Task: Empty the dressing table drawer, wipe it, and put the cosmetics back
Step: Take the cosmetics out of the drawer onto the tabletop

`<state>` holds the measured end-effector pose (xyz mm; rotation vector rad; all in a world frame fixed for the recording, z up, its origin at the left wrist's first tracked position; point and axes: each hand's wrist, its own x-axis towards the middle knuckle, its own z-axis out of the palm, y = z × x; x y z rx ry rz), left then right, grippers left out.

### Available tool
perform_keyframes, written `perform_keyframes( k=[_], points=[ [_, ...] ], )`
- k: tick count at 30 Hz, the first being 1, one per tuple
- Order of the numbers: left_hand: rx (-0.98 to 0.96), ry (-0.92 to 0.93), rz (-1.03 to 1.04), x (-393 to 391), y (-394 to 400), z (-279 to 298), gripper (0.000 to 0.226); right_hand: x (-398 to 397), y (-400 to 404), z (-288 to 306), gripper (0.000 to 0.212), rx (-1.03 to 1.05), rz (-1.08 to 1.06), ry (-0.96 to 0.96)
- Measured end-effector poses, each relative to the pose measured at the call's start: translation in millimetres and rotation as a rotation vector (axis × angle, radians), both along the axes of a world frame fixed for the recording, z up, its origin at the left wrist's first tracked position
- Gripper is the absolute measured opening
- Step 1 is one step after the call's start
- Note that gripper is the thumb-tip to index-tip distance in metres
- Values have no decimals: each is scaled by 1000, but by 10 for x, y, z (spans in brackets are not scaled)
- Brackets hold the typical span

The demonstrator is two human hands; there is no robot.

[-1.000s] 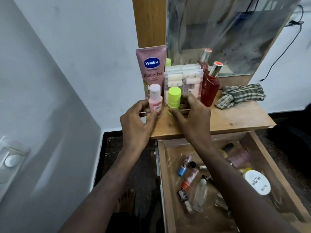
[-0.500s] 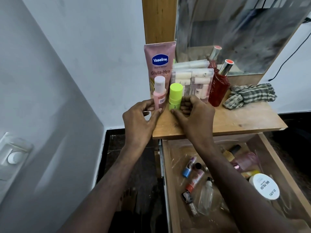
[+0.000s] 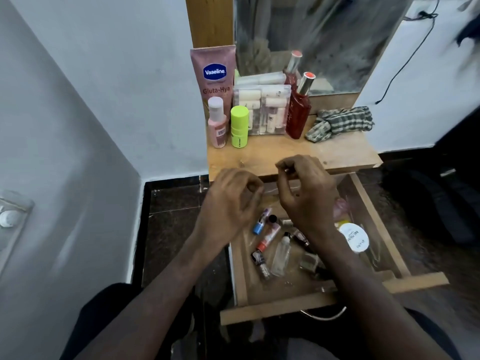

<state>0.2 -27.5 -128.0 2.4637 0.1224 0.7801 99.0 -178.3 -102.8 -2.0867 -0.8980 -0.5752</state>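
Since earlier frames: left hand (image 3: 231, 201) and right hand (image 3: 304, 193) withdrawn from pink bottle (image 3: 217, 123) and lime-green stick (image 3: 239, 126), both left upright on tabletop (image 3: 337, 154). Now hovering over open drawer (image 3: 280, 305), fingers loosely curled, holding nothing visible. Inside drawer: blue-capped tube (image 3: 261, 222), orange-capped tube (image 3: 268, 237), clear bottle (image 3: 280, 253), white-lidded jar (image 3: 354, 237), other small cosmetics. On tabletop: Vaseline tube (image 3: 214, 76), clear pouch (image 3: 261, 110) of small bottles, red bottle (image 3: 298, 113), checked cloth (image 3: 340, 123).

Counter front (image 3: 285, 154): bare wood.
Counter back: bottles (image 3: 240, 126) and cloth (image 3: 340, 123) crowd it.
Drawer (image 3: 280, 305): scattered cosmetics (image 3: 267, 237).
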Motion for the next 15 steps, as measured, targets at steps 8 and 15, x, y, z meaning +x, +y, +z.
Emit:
perform_keyframes(
  k=[8, 15],
  points=[
    [-57, 366, -65, -23, -291, -240, 17, -176, -698, -404, 27, -580, -185, 708],
    [182, 403, 64, -24, -469, -320, 39, -265, -578, -373, 56, -903, -136, 729]
  ],
)
